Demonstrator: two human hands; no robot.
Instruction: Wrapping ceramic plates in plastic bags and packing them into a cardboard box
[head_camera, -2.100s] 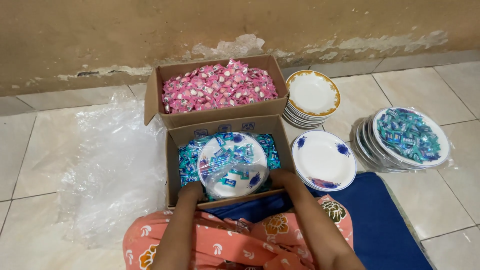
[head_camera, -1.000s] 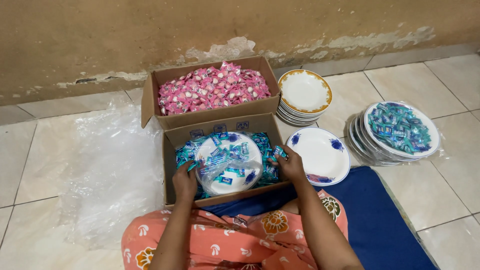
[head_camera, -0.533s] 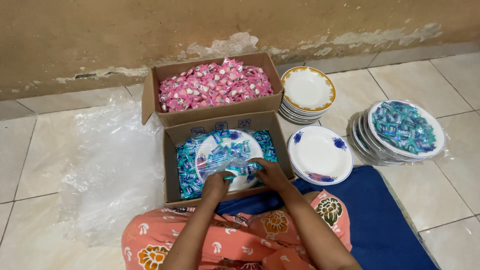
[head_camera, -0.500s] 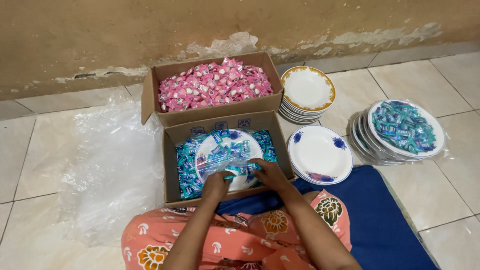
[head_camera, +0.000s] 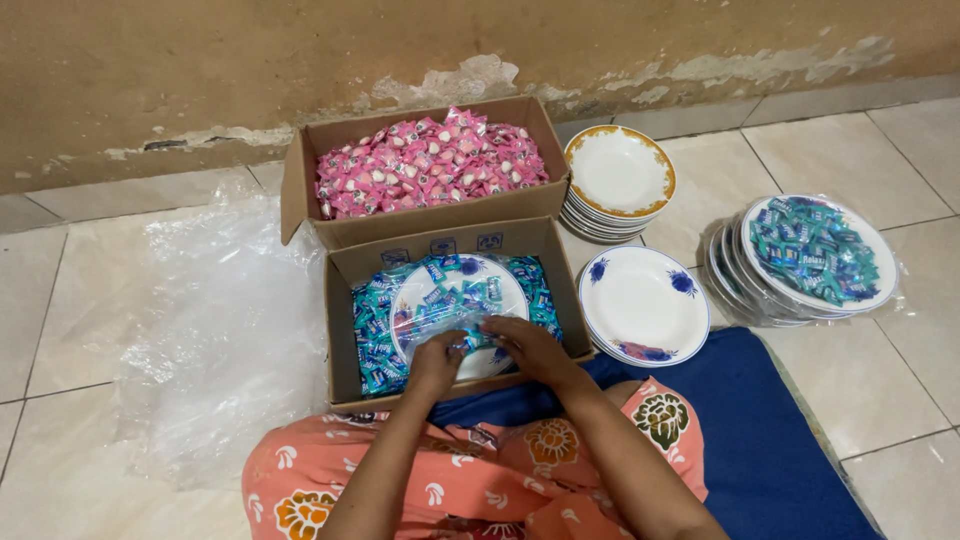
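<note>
Head view, looking down at a tiled floor (head_camera: 860, 390) by a scuffed wall. Near box (head_camera: 345, 300) of blue sweets (head_camera: 372, 335) straight ahead, a white plate (head_camera: 505, 285) lying on the sweets inside it, heaped with more blue sweets and covered by clear wrap (head_camera: 440, 318). Left hand (head_camera: 436, 356) at the plate's near edge, fingers curled and pinching the wrap. Right hand (head_camera: 528, 345) just beside it, palm down on the plate's near right rim, fingers pressed on the wrap; whether gripping or only pressing, cannot tell. Far box (head_camera: 300, 180) just behind, touching the near one, full of pink sweets (head_camera: 430, 165). Gold-rimmed plates (head_camera: 620, 172) stacked right of the far box. Blue-flowered plates (head_camera: 645, 300) stacked right of the near box, top one bare. Further right, a wrapped stack (head_camera: 815, 250) topped with blue sweets. Crumpled clear sheet (head_camera: 220, 330) on the floor to the left. Blue mat (head_camera: 760, 440) under the orange floral lap (head_camera: 500, 480).
</note>
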